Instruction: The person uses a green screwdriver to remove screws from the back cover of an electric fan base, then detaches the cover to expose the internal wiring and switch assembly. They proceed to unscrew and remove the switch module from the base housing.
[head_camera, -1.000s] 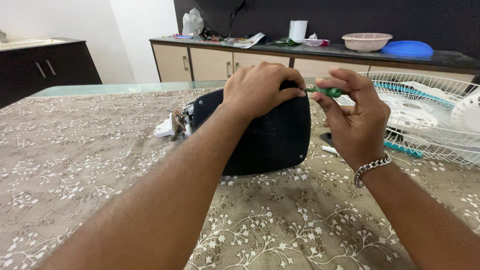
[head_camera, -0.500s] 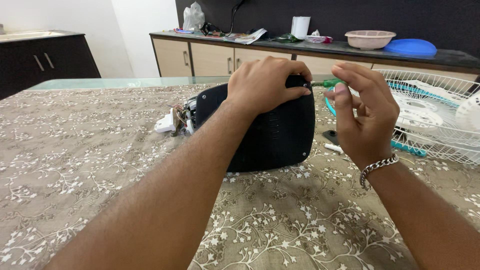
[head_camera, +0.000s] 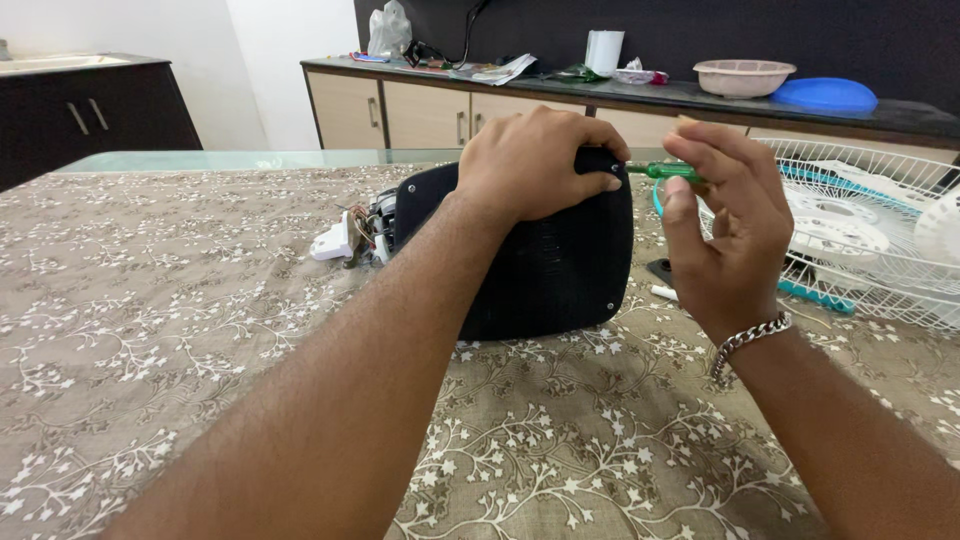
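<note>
- The left hand (head_camera: 535, 160) lies over the top edge of a black plastic housing (head_camera: 545, 265), fingers curled down its upper right corner and clasping it firmly
- The housing stands on edge on the table near its middle, its dark back panel facing the camera, with a small screw showing low at its right corner
- The right hand (head_camera: 725, 225) pinches a green-handled screwdriver (head_camera: 668, 171) between thumb and fingertips; the tool lies level, its tip pointing left at the housing's upper right corner, just beside the left hand's fingertips
- A silver chain bracelet (head_camera: 745, 340) sits on the right wrist
- Behind the housing on its left, a bundle of wires (head_camera: 362, 222) and a white plastic part (head_camera: 333, 243) rest on the cloth
- A beige tablecloth (head_camera: 170, 330) with a white floral pattern covers the table
- To the right lies a white wire fan guard (head_camera: 880, 190) with a teal rim, and a white fan blade (head_camera: 835, 235) lies within it
- Between the housing and the guard lie a small dark piece and a short white piece, too small to tell apart further
- On the far counter (head_camera: 900, 110) stand a white paper roll (head_camera: 604, 50), a pink basket (head_camera: 743, 77) and a blue lid (head_camera: 826, 94)
</note>
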